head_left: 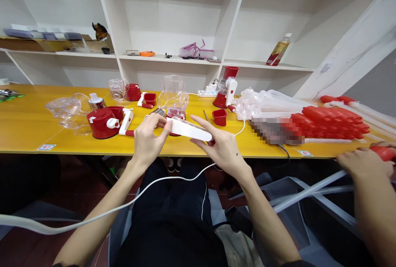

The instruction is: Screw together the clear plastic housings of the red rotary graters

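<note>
Head view: a white piece (192, 130) is raised over the front of a yellow table (24, 128), its left end pinched by the left hand (150, 135), the right hand (227, 146) spread around its right end, whether gripping I cannot tell. Beyond stand red bases (102, 123) and clear housings (173, 89), with a red pile (332, 122) rightward; white shelves (173, 3) back the table, one bearing a bottle (279, 50).
</note>
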Available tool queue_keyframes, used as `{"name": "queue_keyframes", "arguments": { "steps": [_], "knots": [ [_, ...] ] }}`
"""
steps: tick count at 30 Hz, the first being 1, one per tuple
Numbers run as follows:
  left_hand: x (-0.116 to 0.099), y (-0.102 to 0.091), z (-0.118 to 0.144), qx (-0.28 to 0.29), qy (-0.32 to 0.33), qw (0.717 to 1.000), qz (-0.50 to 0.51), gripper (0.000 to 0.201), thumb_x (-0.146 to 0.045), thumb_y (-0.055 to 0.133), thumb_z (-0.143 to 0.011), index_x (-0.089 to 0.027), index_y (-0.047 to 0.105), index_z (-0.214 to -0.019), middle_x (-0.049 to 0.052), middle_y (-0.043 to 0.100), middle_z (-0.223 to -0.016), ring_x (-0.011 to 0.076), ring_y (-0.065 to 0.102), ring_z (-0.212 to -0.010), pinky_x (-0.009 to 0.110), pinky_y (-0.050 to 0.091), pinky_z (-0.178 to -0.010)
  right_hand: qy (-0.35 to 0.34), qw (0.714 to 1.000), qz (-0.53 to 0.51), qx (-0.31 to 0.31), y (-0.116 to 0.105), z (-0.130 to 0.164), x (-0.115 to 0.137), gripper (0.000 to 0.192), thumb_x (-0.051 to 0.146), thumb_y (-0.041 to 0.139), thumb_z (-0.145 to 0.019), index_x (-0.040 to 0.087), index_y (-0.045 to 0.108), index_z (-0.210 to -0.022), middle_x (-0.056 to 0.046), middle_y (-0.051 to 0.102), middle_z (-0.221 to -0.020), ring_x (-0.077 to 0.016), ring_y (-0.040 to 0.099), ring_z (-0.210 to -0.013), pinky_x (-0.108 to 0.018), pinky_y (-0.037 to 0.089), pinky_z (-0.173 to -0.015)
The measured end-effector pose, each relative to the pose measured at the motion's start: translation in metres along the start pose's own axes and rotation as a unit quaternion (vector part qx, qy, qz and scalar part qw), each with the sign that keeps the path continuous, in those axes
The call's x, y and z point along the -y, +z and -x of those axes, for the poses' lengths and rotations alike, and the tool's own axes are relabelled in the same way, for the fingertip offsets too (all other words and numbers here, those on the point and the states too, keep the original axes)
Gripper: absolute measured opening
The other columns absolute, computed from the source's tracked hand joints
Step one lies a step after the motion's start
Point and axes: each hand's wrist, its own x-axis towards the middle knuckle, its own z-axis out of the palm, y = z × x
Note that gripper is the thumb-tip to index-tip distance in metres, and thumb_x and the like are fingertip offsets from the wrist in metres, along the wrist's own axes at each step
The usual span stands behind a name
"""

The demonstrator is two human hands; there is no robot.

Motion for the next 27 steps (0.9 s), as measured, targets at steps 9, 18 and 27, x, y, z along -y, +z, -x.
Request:
{"name": "queue_keyframes", "arguments": {
  "steps": [9, 18, 27],
  "knots": [
    [0.000, 0.002, 0.001, 0.019, -0.063, 0.997, 0.027, 0.017, -0.024, 0.064, -0.093, -0.019, 0.059, -0.078, -0.002, 0.065, -0.075, 0.0137, 0.063, -0.072, 0.027, 0.046, -0.071, -0.003, 0.993, -0.121, 0.013, 0.003, 0.005, 0.005, 0.058, 0.069, 0.053, -0.082, 0.031, 0.070, -0.122, 0.006, 0.070, -0.100, 0.0143, 0.036, -0.057, 0.002, 0.031, -0.057],
    [-0.006, -0.001, -0.001, 0.043, -0.123, 0.988, 0.080, 0.018, -0.030, 0.067, -0.090, -0.020, 0.062, -0.076, -0.002, 0.067, -0.072, 0.0141, 0.064, -0.070, 0.027, 0.047, -0.071, 0.009, 0.993, -0.107, -0.038, -0.007, 0.002, -0.007, 0.052, 0.062, 0.061, -0.081, 0.023, 0.074, -0.113, 0.002, 0.069, -0.100, 0.0134, 0.047, -0.067, 0.003, 0.036, -0.063],
    [0.002, 0.002, 0.002, 0.132, -0.106, 0.983, 0.065, 0.023, -0.039, 0.057, -0.098, -0.022, 0.072, -0.104, 0.005, 0.073, -0.103, 0.0218, 0.067, -0.100, 0.036, 0.051, -0.089, 0.022, 0.997, -0.030, -0.069, -0.024, 0.003, -0.019, 0.055, 0.065, 0.058, -0.081, 0.018, 0.074, -0.106, 0.003, 0.068, -0.090, 0.0127, 0.038, -0.058, -0.002, 0.032, -0.062]
  ]
}}
